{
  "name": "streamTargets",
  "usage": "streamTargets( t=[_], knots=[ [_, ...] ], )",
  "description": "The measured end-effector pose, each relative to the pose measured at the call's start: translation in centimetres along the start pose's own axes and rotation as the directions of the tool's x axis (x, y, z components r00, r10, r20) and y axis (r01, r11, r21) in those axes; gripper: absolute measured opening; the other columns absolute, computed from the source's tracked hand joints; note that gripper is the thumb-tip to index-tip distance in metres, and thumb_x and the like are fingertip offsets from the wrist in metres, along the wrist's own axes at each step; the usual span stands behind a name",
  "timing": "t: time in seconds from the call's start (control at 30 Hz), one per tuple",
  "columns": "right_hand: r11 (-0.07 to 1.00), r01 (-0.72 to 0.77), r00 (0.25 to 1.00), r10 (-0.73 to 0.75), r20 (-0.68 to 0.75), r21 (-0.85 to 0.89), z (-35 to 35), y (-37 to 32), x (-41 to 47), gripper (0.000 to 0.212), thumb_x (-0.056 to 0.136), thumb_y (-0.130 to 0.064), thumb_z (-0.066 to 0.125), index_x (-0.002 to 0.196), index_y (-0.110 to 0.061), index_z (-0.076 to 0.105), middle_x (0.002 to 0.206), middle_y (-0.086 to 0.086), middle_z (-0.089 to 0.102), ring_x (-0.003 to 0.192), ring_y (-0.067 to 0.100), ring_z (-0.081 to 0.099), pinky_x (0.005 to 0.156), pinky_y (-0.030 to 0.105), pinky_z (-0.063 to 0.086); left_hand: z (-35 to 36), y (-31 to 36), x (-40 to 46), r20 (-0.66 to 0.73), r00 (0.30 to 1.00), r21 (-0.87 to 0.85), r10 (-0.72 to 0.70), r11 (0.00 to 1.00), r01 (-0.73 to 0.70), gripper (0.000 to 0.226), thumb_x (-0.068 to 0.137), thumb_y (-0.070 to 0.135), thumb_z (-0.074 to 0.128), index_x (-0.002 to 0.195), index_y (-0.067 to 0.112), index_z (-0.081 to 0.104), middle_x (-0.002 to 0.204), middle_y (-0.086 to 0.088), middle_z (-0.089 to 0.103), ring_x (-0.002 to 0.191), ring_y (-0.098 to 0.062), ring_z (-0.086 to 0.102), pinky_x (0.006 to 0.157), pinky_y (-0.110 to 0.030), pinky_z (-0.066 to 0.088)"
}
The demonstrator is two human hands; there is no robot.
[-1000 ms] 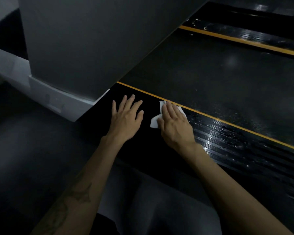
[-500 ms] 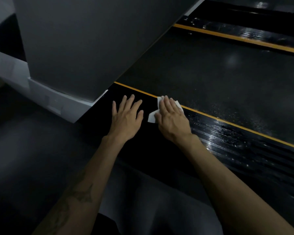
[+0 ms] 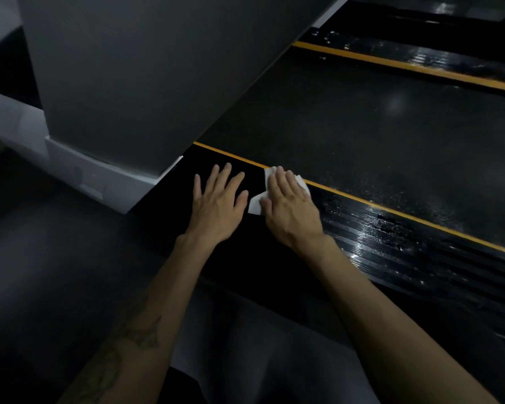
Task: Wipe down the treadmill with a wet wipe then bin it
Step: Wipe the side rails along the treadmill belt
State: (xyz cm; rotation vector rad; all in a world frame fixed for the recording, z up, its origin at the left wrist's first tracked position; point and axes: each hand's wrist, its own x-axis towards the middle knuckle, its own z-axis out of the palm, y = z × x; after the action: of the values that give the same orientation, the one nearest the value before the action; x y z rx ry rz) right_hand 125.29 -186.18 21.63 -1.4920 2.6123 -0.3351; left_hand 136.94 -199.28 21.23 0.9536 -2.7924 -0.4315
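Two hands lie flat on the near side rail point(image 3: 274, 255) of the treadmill — the left hand point(image 3: 216, 205) empty, fingers straight and spread, palm down on the black rail; the right hand point(image 3: 292, 208) beside it, fingers straight and together, pressing the wet wipe point(image 3: 255, 204) against the rail. Over the last second the right hand has slid the wipe a short way leftward along the rail, toward the grey housing point(image 3: 158, 83), so that it now sits nearer the left hand; the left hand has not moved. Behind the right hand, the ribbed part of the rail shines wet, which suggests that stretch is already wiped, while the smooth black patch under and ahead of the left hand looks dry and probably remains to be done.

The wipe lies under the right palm and fingers rather than being pinched: white corners show past the fingertips, touching the yellow stripe point(image 3: 391, 207), and beside the thumb. Neither grip is closed. The belt point(image 3: 362, 135) lies just beyond the stripe. No bin is in view — binning looks some way off.
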Motion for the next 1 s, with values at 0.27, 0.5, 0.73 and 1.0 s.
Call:
streamTargets(
  t=[0.27, 0.5, 0.73, 1.0],
  knots=[
    [0.998, -0.061, 0.997, 0.06, -0.044, -0.013, 0.2, 1.7, -2.7, 0.075, 0.101, -0.046, 0.001, 0.162, -0.006, 0.019, 0.17, 0.011, 0.013, 0.159, 0.023, 0.007, 0.129, 0.036, 0.005, 0.2, -0.1, 0.2, -0.034, 0.999, -0.004, 0.015, 1.0, -0.015, 0.053, 0.109, 0.043, 0.035, 0.16, 0.026, 0.033, 0.172, -0.001, 0.017, 0.159, -0.02, 0.005, 0.127, -0.05, -0.003],
    [0.999, 0.052, 0.999, -0.052, -0.016, 0.013, 0.5, 0.2, -0.9, 0.082, 0.096, -0.05, -0.005, 0.162, -0.005, 0.017, 0.17, 0.012, 0.009, 0.159, 0.025, 0.004, 0.13, 0.038, 0.005, 0.3, 1.2, 0.5, -0.022, 0.995, -0.058, 0.093, 0.994, -0.095, 0.047, 0.111, 0.027, 0.035, 0.158, 0.022, 0.038, 0.171, 0.0, 0.019, 0.159, -0.015, 0.006, 0.129, -0.043, 0.0],
    [0.993, -0.119, 0.992, 0.118, -0.032, -0.007, 0.1, 1.1, -1.9, 0.066, 0.107, -0.043, 0.004, 0.163, -0.009, 0.009, 0.171, 0.008, 0.002, 0.159, 0.022, -0.002, 0.127, 0.033, -0.002, 1.1, 1.3, 0.2, -0.044, 0.996, -0.049, 0.078, 0.996, -0.08, 0.05, 0.111, 0.036, 0.031, 0.159, 0.025, 0.034, 0.171, 0.004, 0.016, 0.159, -0.011, 0.003, 0.129, -0.041, 0.0],
    [0.997, -0.074, 0.997, 0.074, -0.001, 0.011, -0.2, 0.2, -3.3, 0.079, 0.096, -0.046, -0.009, 0.164, -0.01, 0.01, 0.171, 0.008, 0.0, 0.159, 0.023, -0.004, 0.129, 0.035, 0.001, 1.1, 0.5, -0.6, -0.059, 0.985, 0.034, 0.162, 0.987, -0.16, 0.068, 0.102, 0.05, 0.009, 0.161, 0.023, 0.032, 0.171, 0.001, 0.018, 0.158, -0.014, 0.008, 0.129, -0.042, 0.006]
  ],
)
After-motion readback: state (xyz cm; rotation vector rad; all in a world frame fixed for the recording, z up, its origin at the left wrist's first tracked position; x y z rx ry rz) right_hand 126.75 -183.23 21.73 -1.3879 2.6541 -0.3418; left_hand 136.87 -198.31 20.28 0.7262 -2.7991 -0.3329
